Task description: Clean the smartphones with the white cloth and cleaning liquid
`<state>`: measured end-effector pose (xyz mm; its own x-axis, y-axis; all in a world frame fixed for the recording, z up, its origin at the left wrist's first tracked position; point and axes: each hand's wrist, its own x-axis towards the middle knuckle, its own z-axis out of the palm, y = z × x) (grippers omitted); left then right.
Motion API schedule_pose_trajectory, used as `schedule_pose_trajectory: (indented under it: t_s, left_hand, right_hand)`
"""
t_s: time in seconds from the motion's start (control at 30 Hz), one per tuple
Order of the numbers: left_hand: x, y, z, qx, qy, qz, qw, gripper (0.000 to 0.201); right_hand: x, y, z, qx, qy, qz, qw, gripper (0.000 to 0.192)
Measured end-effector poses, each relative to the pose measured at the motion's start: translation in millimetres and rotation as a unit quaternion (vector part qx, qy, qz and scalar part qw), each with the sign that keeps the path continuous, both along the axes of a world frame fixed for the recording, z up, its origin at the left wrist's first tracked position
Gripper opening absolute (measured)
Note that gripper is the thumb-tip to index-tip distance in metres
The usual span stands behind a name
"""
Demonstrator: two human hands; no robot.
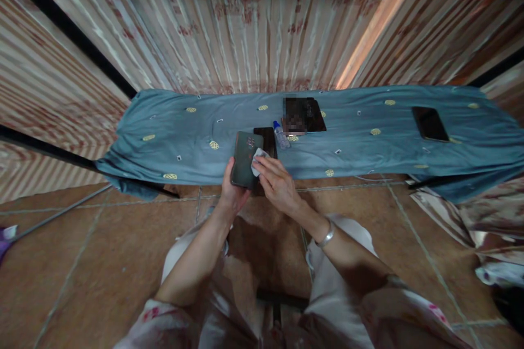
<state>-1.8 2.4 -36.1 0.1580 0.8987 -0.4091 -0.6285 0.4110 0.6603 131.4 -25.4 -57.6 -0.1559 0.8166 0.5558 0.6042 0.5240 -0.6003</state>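
Behind everything, ribbed curtain fabric (262, 16), pale with faded reddish print, hanging in long folds. Below, terracotta floor tiles (82, 262), matte and scuffed. Across the middle, a long low table draped in soft blue-grey cloth (172, 131) dotted with small yellow motifs, rumpled and sagging at the left end. On the cloth: a flat dark tablet (315, 114), partly blurred out at its left; far right, a glossy black phone (429, 124); near centre, a small clear bottle (280, 135) with a blue cap, lying tilted, contents hard to make out. Another dark slab (267, 139) mostly hidden behind the held phone. Held above the table's near edge, a dark green phone (245, 159), rectangular, back facing up, gripped at its lower half by the left hand (231, 192), thumb along the left edge, fingers hidden beneath. Pressed to its right edge, a small white crumpled cloth (258, 159), pinched under the closed fingertips of the right hand (276, 182). On that wrist, a silver bracelet (326, 236).
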Motion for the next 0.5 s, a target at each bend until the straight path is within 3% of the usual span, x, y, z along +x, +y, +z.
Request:
schedule_pose_trajectory:
  t_s: [0.17, 0.27, 0.37, 0.5]
  left_hand:
    - [7.1, -3.2, 3.1, -0.017, -0.022, -0.04, 0.999, 0.057]
    - [14.0, -8.3, 1.5, -0.011, -0.008, -0.042, 0.999, 0.049]
    - [18.6, -12.8, -6.5, 0.029, 0.023, -0.059, 0.998, 0.039]
    - [17.9, -11.9, -21.9, 0.063, 0.078, -0.102, 0.99, 0.042]
  right_hand:
    - [-8.5, -10.0, 5.1, 0.019, -0.02, 0.031, 0.999, 0.039]
    - [-3.4, -5.4, 9.1, 0.02, -0.014, 0.027, 0.999, 0.04]
    - [7.5, 2.9, 13.2, 0.02, -0.011, -0.002, 1.0, 0.041]
    - [14.4, 4.6, 15.6, 0.033, -0.02, -0.015, 0.999, 0.041]
